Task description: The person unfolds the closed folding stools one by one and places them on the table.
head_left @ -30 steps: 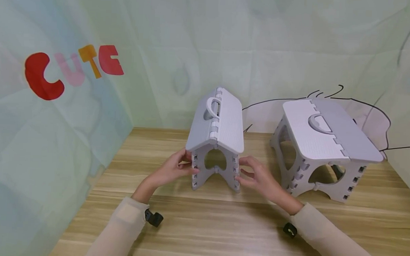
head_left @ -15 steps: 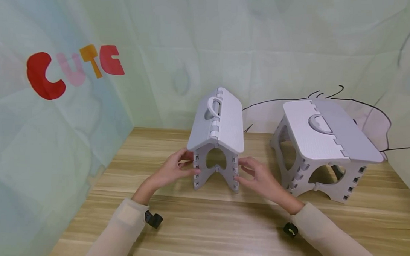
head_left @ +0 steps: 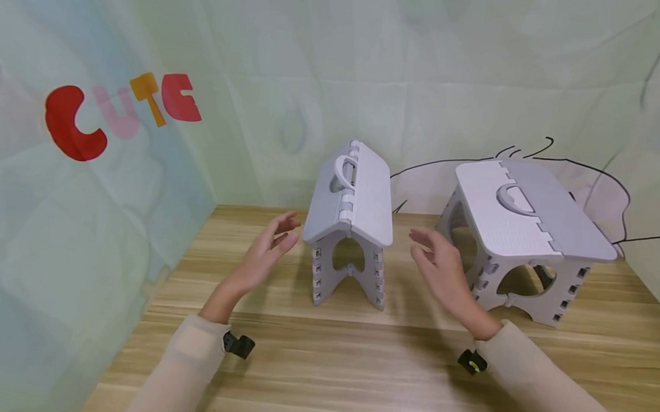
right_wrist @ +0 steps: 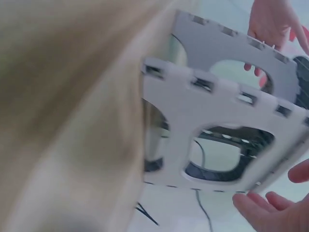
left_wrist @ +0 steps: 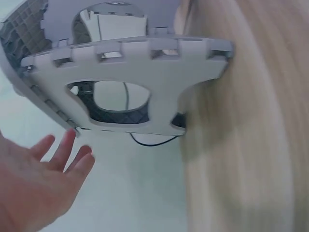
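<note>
A grey-and-white folding stool (head_left: 364, 195) stands partly folded on the table, its top peaked like a roof and its handle loop raised at the ridge. To its left my left hand (head_left: 260, 252) hovers apart from it, fingers loosely extended and holding nothing. On the other side my right hand (head_left: 439, 270) is also off the stool, fingers slightly bent, between it and a second folding stool. The left wrist view shows the partly folded stool's leg panel (left_wrist: 120, 67) beside the spread fingers (left_wrist: 63, 152). In the right wrist view my fingers (right_wrist: 260, 208) are near the stool's lower-right corner.
The second folding stool (head_left: 518, 212) stands fully unfolded with a flat top at the right. Bare wood-grain table (head_left: 346, 364) lies in front of both stools. A pale printed cloth (head_left: 291, 65) hangs behind and along the left, with coloured letters (head_left: 73, 124).
Both hands have let go of the partly folded stool's legs and drawn outward, left hand to the left, right hand to the right. Both stools have stayed practically in place.
</note>
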Tool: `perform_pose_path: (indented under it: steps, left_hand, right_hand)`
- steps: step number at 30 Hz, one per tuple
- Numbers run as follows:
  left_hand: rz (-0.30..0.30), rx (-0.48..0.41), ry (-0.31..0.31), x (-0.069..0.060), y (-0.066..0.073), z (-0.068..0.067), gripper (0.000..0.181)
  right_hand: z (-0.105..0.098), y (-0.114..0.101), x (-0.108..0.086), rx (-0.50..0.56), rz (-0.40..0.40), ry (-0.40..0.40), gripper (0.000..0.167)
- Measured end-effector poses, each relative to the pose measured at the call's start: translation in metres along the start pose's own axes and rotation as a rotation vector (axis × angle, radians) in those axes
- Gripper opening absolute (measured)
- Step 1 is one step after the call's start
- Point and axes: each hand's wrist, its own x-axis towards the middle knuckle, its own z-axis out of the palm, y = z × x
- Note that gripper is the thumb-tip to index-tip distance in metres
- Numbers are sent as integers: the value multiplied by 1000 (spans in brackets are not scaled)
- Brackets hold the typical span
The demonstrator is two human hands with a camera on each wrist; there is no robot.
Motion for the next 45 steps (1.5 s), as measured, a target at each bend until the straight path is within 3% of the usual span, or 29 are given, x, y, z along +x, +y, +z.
perform_pose_path:
  steps: [4, 10, 17, 21, 29, 35, 45]
  left_hand:
    - [47, 14, 48, 8, 11, -4, 55]
    - [60, 69, 43, 25, 31, -4, 63]
    - [8, 191, 46, 50, 51, 7, 80]
    - [-41, 212, 36, 64, 57, 14, 88]
    - [-76, 219, -51, 84, 59, 20, 98]
    - [-70, 168, -89, 88, 56, 21, 92]
    - [-90, 121, -115, 90, 53, 23, 91]
  right_hand:
    - [-8, -12, 10, -20, -28, 27, 38]
    - [-11, -27, 31, -59, -64, -54, 54]
    - [-3, -41, 55, -102, -84, -179, 69]
    - [5, -46, 69, -96, -96, -247, 77]
    - [17, -51, 86, -108, -133, -333, 88]
    - [22, -46, 91, -154, -191, -378, 87]
    - [24, -45, 91, -220, -183, -391, 84]
